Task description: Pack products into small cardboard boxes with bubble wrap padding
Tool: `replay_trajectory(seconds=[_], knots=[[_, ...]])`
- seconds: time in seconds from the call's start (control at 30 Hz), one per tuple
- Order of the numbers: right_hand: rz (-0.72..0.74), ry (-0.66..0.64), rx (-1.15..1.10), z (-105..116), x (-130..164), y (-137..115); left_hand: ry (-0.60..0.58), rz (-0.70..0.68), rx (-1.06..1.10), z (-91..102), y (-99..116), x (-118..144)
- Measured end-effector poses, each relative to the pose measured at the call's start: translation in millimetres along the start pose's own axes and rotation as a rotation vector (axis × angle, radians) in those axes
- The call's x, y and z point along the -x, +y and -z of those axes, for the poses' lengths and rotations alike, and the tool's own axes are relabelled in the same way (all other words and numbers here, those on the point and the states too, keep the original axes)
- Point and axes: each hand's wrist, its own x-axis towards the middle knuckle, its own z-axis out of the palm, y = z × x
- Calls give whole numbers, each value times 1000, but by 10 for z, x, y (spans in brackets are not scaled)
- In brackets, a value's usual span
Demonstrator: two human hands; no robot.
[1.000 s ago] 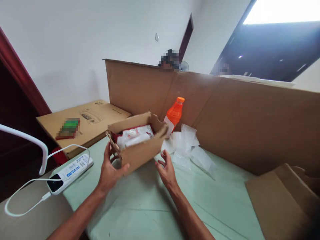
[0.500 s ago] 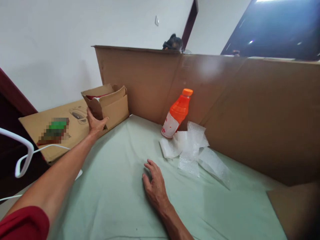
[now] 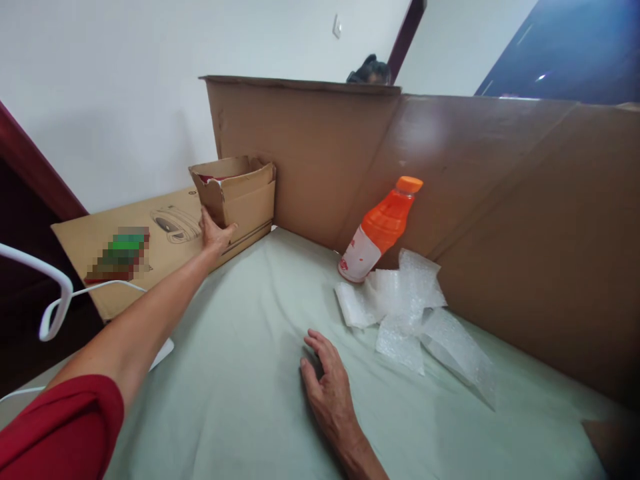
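Reaching far to the side, the left hand (image 3: 216,235) grips the near corner of one small cardboard box (image 3: 236,195), thumb on the front and fingers around the side. This box stands with its flaps open on one flat carton (image 3: 145,243), just beside the tall cardboard wall (image 3: 450,193), at the far left edge of the table (image 3: 250,373). Something red and white shows inside it, but I cannot tell what it is. The right hand (image 3: 327,390) lies flat on the green table cover, fingers a little spread, holding nothing. One orange bottle (image 3: 383,227) leans against the cardboard wall, and several pieces of bubble wrap (image 3: 410,307) lie just beside it, between the bottle and the right hand. I count about four pieces. One white cable (image 3: 55,300) curves at the left edge. Nothing lies between the left hand and the box.
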Motion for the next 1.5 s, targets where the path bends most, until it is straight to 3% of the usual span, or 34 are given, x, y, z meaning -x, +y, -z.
replay_trajectory(seconds=[0.1,0.17,0.27,0.37,0.5,0.6,0.7,0.8,0.87,0.93,1.03,1.07,1.13,1.23,1.3,1.37,1.43,1.5], knots=[[8,9,-9,-18,5,41,29,80,-40,-38,57,276],[16,15,-11,-27,6,49,-23,58,-56,-30,117,643],[27,-29,32,-25,5,-38,-244,-66,-45,66,228,1422],[70,-190,151,-10,3,-227,-508,-183,-9,261,327,2156],[150,-305,345,81,126,-505,-688,-283,-6,497,390,2620],[283,-343,482,267,471,-696,-760,-358,-56,583,417,2764],[402,-341,525,438,1023,-786,-784,-501,-279,611,479,3012],[480,-292,543,532,1587,-716,-822,-657,-474,633,660,3442],[506,-249,481,663,1855,-649,-899,-750,-467,672,854,3787],[404,-199,345,958,1986,-645,-1007,-840,-389,735,1068,4131],[87,-123,287,1742,1927,-751,-1197,-947,-198,870,1327,4594],[32,-75,376,2057,1853,-782,-1245,-991,-117,921,1384,4735],[-38,147,632,2671,1655,-781,-1306,-1104,35,1017,1449,5007],[-173,319,986,3373,1336,-620,-1268,-1325,166,1104,1466,5373],[-346,314,1170,3645,1167,-468,-1190,-1434,198,1116,1460,5540],[-510,217,1263,3783,1049,-347,-1182,-1446,243,1110,1454,5605],[-572,114,1271,3830,983,-292,-1290,-1335,335,1108,1444,5570],[-538,70,1244,3821,980,-306,-1384,-1087,429,1125,1412,5466]])
